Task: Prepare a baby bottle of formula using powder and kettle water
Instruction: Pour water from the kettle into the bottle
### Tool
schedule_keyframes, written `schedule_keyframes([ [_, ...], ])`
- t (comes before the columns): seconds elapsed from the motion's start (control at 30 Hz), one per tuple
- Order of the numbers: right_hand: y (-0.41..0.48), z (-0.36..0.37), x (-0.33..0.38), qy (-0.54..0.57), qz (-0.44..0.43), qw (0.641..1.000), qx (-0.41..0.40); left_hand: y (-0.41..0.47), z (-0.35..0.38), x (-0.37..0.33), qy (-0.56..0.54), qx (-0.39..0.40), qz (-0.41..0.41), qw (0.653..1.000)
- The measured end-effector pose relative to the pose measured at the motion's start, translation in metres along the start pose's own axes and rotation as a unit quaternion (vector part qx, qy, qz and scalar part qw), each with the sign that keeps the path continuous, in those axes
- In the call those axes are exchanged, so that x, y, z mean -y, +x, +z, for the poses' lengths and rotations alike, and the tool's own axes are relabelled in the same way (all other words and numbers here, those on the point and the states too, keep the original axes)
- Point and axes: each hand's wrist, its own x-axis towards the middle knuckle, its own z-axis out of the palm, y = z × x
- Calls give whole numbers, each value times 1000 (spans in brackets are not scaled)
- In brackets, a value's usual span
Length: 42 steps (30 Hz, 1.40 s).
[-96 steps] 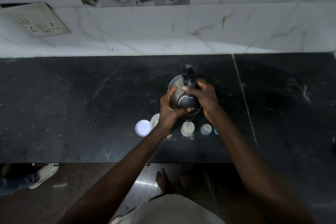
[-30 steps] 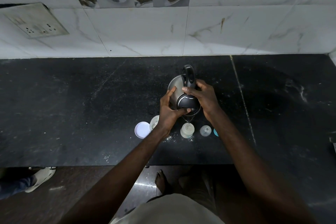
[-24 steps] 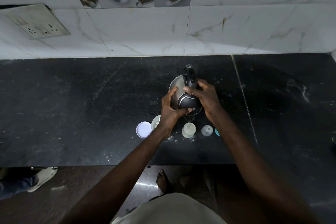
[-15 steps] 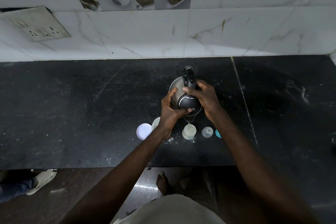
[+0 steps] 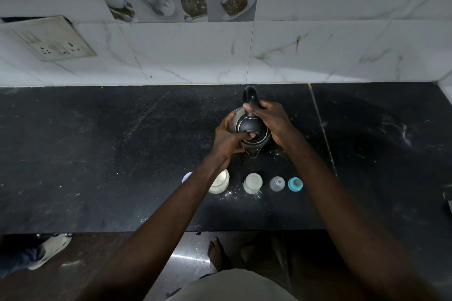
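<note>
A steel kettle (image 5: 249, 127) with a black lid and handle is held above the dark counter (image 5: 97, 154), its spout pointing towards me. My right hand (image 5: 272, 122) grips the handle. My left hand (image 5: 226, 139) wraps the kettle's left side with the thumb on the lid. The open baby bottle (image 5: 252, 183) stands on the counter a short way in front of the spout. An open powder jar (image 5: 220, 183) stands left of the bottle, partly hidden by my left forearm.
A white jar lid (image 5: 187, 176) peeks out left of my forearm. A clear cap (image 5: 277, 183) and a blue bottle ring (image 5: 295, 184) stand right of the bottle. Spilled powder (image 5: 228, 194) dots the counter. A tiled wall with a socket plate (image 5: 53, 39) stands behind.
The kettle has drawn back towards the wall and tipped more level; its spout no longer hangs right over the bottle. Both hands keep their hold.
</note>
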Motion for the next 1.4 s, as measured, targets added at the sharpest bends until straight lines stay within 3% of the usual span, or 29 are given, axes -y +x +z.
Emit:
schedule_keyframes([
  [0.6,56,7,18,-53,45,997,-12,45,-3,-40,30,17,-50,998],
  [1.4,84,0,28,-6,91,993,-80,86,10,-55,85,-19,-71,994],
])
